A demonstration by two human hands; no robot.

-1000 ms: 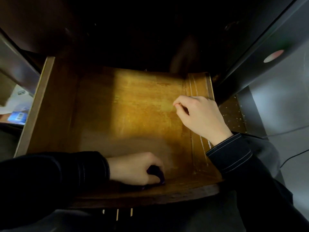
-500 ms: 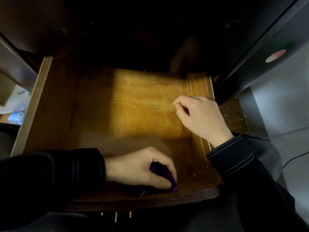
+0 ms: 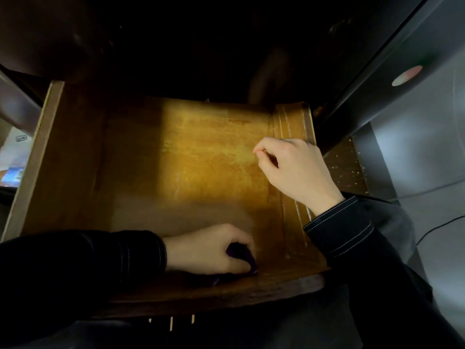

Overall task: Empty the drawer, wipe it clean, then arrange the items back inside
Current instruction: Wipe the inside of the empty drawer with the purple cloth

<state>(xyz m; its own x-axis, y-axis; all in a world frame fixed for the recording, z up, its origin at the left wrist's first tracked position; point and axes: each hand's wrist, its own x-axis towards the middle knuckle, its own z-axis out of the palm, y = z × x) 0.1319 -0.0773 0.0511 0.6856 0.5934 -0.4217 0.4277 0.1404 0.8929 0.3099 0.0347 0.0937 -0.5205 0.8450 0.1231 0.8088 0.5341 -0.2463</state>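
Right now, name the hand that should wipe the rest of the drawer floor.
Left. The left hand grips the purple cloth on the drawer floor; the right hand holds no cloth, resting at the right wall.

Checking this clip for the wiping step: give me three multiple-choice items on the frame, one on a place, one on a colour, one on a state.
1. Where in the drawer does the cloth lie?
A) back left corner
B) by the front wall, right of middle
C) middle of the lit patch

2. What colour is the cloth?
A) white
B) yellow
C) purple

3. How is the drawer?
A) shut
B) open, only the cloth seen inside
C) open, packed with items

Key: 1 B, the left hand grips it on the floor beside the front wall; 2 C, purple shows at the hand's grip; 3 B, its bare wooden floor is lit.
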